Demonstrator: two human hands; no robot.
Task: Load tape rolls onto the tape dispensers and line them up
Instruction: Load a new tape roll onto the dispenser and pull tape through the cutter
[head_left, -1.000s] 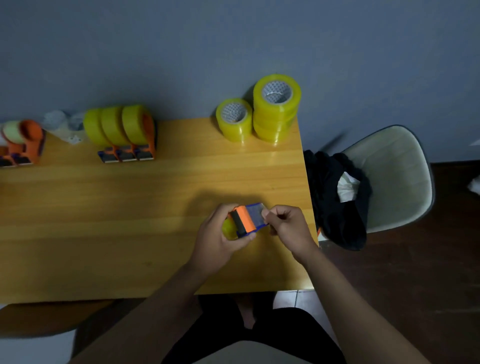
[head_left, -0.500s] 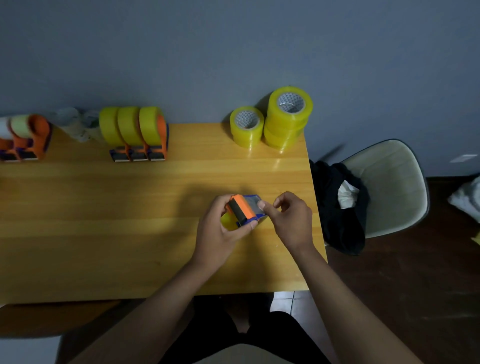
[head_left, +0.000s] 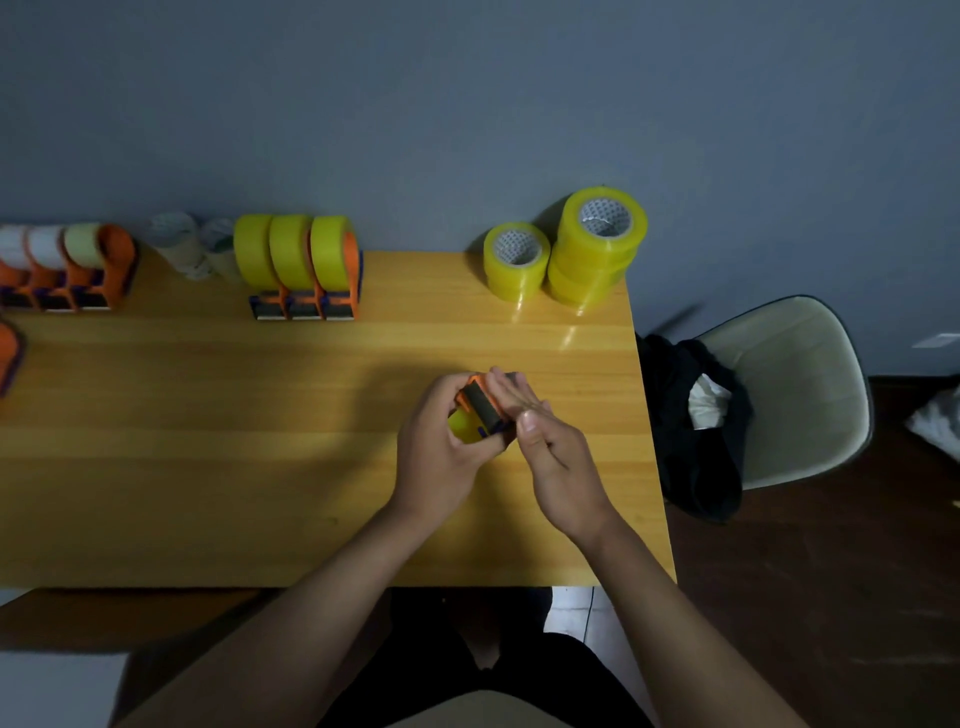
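My left hand (head_left: 441, 452) grips an orange tape dispenser (head_left: 480, 402) with a yellow roll in it, just above the wooden table (head_left: 208, 441). My right hand (head_left: 550, 447) lies flat against the dispenser's right side, its straight fingers pressing on the front end. Three loaded dispensers with yellow rolls (head_left: 301, 265) stand side by side at the table's back. Loose yellow tape rolls stand at the back right: a single roll (head_left: 517, 260) and a taller stack (head_left: 597, 244).
More orange dispensers with pale rolls (head_left: 67, 270) stand at the back left, and another orange piece (head_left: 9, 358) shows at the left edge. Clear plastic wrap (head_left: 189, 249) lies between the groups. A cream chair (head_left: 795, 389) with dark cloth stands right of the table.
My right hand has gone from pinching the tape end at the dispenser's front to lying flat with straight fingers against it. The left hand has turned the dispenser slightly.
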